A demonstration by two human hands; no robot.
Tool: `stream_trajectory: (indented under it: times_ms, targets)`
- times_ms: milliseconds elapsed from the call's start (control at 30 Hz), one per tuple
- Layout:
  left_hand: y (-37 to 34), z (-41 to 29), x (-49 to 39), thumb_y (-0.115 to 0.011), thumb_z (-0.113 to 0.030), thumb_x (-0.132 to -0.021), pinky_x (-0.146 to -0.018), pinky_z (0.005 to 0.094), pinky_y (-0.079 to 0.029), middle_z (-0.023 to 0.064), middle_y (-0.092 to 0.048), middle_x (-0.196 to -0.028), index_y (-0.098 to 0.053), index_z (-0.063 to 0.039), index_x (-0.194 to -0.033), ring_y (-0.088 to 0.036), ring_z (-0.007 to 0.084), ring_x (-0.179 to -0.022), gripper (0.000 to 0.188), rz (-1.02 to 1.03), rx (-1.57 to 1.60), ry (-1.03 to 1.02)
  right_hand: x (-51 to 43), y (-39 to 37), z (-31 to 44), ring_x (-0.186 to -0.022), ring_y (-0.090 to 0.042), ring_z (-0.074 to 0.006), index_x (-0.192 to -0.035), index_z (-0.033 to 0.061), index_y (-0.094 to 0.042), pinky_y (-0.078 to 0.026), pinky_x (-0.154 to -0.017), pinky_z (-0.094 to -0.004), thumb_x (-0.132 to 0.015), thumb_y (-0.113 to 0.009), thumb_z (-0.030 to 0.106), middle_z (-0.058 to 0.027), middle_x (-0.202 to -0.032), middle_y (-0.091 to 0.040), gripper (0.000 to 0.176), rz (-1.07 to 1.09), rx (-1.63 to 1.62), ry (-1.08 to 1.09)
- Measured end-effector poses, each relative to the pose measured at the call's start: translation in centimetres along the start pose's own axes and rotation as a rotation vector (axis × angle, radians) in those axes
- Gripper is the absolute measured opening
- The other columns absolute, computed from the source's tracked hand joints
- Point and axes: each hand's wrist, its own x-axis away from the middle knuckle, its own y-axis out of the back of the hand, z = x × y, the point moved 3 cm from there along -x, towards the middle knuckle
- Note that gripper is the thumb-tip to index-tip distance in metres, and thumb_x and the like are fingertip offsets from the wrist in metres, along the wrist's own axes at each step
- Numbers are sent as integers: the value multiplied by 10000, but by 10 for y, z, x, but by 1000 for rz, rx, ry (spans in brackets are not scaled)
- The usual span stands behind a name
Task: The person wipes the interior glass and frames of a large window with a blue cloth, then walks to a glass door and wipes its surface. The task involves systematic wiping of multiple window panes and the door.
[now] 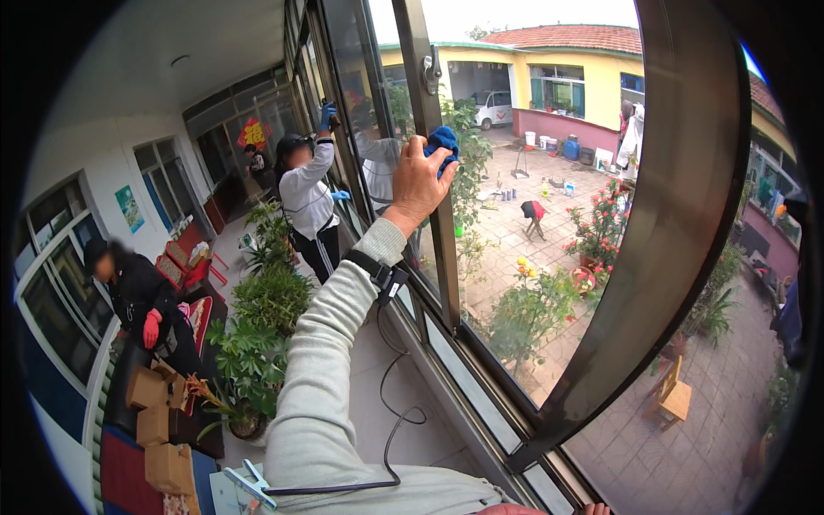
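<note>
My left hand is raised and closed around a bunched blue cloth. The cloth is against the upright metal frame of a window sash, below its handle. A black strap with a small device circles my left wrist over a light grey sleeve. Only some fingertips of my right hand show at the bottom edge, by the lower window frame; the rest is out of view.
A black cable runs from the wrist device to a clip by my sleeve. Beside me are potted plants and cardboard boxes. A gloved person is at the neighbouring window; another bends at left. Outside stands a wooden chair.
</note>
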Motion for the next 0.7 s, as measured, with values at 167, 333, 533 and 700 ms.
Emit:
stream_trajectory:
  times_ms: [167,333,533,700]
  targets:
    - [0,7,16,-815,-265,-881,-797,443,-567,151,-569,-1093,-765,-156,-1040,-650,363,-1002,199,87,71,84,-6,9,0,-872,-579,-350,-1007,120,-662,-517,-703,-493,-917,-595,199,-100,-963,-603,137,-4,-22,-47]
    - [8,22,-29,-801,-262,-897,-742,451,-560,129,-582,-1055,-770,-168,-1073,-668,349,-902,203,-160,20,52,-15,22,9,-840,-581,-331,-951,126,-663,-511,-691,-475,-911,-613,232,-80,-882,-591,124,-41,-38,-120]
    - [-9,16,-37,-817,-217,-874,-831,469,-499,124,-569,-1040,-749,-179,-1043,-608,360,-949,187,-262,60,97,-16,24,7,-832,-576,-322,-941,93,-651,-502,-690,-468,-918,-597,210,-93,-853,-565,130,-41,4,-40]
    - [-14,10,5,-804,-180,-850,-849,475,-524,149,-564,-1060,-718,-157,-1019,-613,381,-998,191,-140,146,151,-18,28,9,-810,-559,-309,-925,88,-642,-494,-683,-457,-909,-593,170,-86,-865,-556,97,-61,61,57]
